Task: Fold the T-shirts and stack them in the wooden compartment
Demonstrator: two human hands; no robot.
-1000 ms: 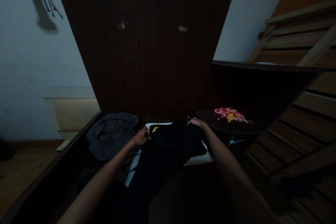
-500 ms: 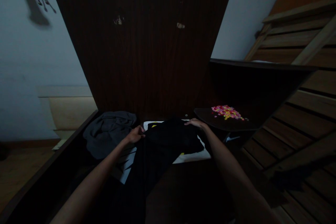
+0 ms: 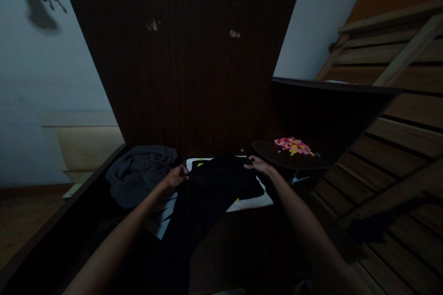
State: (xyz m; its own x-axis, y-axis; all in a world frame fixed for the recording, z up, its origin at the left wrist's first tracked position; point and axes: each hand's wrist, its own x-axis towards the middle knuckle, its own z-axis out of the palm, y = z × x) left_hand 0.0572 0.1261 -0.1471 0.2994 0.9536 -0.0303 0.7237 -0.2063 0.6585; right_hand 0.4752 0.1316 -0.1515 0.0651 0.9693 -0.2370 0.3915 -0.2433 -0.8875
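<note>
A black garment (image 3: 211,193) lies stretched between my hands, and its lower part trails down toward me; the dim light hides what kind it is. My left hand (image 3: 177,176) is closed on the garment's left edge. At the upper right, my right hand (image 3: 259,165) pinches its edge between thumb and fingers. Beneath it lies a white piece with black and yellow print (image 3: 251,203), showing along the top and right. Another white piece with black marks (image 3: 166,219) sticks out under my left forearm.
Left of my left hand sits a bunched grey cloth (image 3: 138,175). A dark rounded shelf (image 3: 270,154) at right carries a heap of pink and yellow petal-like pieces (image 3: 294,145). A tall dark wood panel (image 3: 187,78) stands behind; a slatted wooden frame (image 3: 411,115) stands at right.
The black garment looks flatter and smoother across the top between my hands. My right hand's fingers have shifted slightly on its edge. The whole view has moved a little.
</note>
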